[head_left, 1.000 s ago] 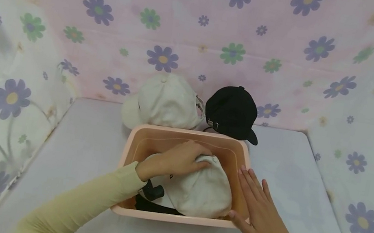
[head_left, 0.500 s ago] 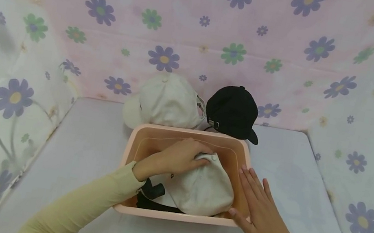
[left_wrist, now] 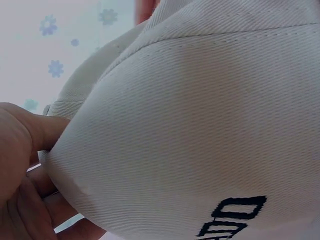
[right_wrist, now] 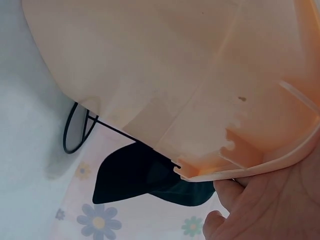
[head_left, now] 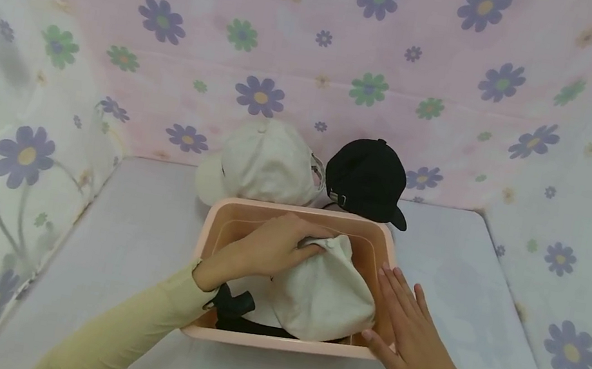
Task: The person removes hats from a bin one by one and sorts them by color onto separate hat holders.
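Two hands are on this one: the left hand (head_left: 273,247) clutches the top of a cream cap (head_left: 321,293) sitting inside the pink tub (head_left: 275,341), while the right hand (head_left: 411,341) lies flat with straight fingers against the tub's right wall. Behind it on the surface (head_left: 147,231) sit a beige cap (head_left: 264,163) and a black cap (head_left: 367,180).

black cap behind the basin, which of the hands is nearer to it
Left. The left hand grips the white cap in the pink basin, just in front of the black cap. The right hand rests flat on the basin's right rim, farther away.
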Available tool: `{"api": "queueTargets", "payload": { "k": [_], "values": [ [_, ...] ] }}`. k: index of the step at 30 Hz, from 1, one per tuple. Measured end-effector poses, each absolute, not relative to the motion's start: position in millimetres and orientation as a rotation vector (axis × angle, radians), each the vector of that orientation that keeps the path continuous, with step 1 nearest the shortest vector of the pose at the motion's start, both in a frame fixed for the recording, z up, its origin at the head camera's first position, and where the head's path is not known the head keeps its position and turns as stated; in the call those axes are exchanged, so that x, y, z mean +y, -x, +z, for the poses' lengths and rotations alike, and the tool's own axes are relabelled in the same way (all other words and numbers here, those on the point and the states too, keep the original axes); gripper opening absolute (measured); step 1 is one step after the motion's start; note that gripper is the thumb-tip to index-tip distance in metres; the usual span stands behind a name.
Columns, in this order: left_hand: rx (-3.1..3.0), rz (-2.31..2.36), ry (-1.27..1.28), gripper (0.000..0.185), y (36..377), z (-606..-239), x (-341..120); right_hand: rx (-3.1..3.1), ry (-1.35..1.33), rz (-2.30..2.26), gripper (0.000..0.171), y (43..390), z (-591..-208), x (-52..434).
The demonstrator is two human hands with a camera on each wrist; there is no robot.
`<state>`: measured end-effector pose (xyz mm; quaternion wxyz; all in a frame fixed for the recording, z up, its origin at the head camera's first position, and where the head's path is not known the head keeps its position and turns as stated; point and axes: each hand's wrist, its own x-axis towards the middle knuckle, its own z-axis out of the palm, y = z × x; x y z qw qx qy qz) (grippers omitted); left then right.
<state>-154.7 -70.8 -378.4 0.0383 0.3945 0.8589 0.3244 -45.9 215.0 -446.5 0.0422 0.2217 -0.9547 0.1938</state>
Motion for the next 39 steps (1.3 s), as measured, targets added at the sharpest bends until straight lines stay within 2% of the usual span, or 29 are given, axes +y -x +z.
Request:
{"api": "queueTargets", "payload": {
  "k": [7,12,26,35,39],
  "values": [
    [2.642,1.095,-1.167,0.034,154.2,-369.3,-80.2,-2.903,-0.674,0.613,0.085,45.9,-448.6,215.8],
    [2.661,1.177,-1.114,0.031,153.7,-356.8,-87.1,-2.916,-0.642,0.650,0.087,46.1,-448.9,216.1],
    [2.900,1.514,-0.917,0.029,152.3,-297.5,-120.4,-2.900,-0.639,0.665,0.086,46.3,-450.4,215.8],
    [3.154,1.663,-1.045,0.023,168.4,-272.9,-136.6,-2.896,-0.643,0.666,0.088,47.0,-449.6,216.2],
    [3.298,1.651,-1.020,0.024,179.1,-269.2,-141.8,-2.885,-0.641,0.677,0.088,46.8,-450.2,215.6]
  ]
}}
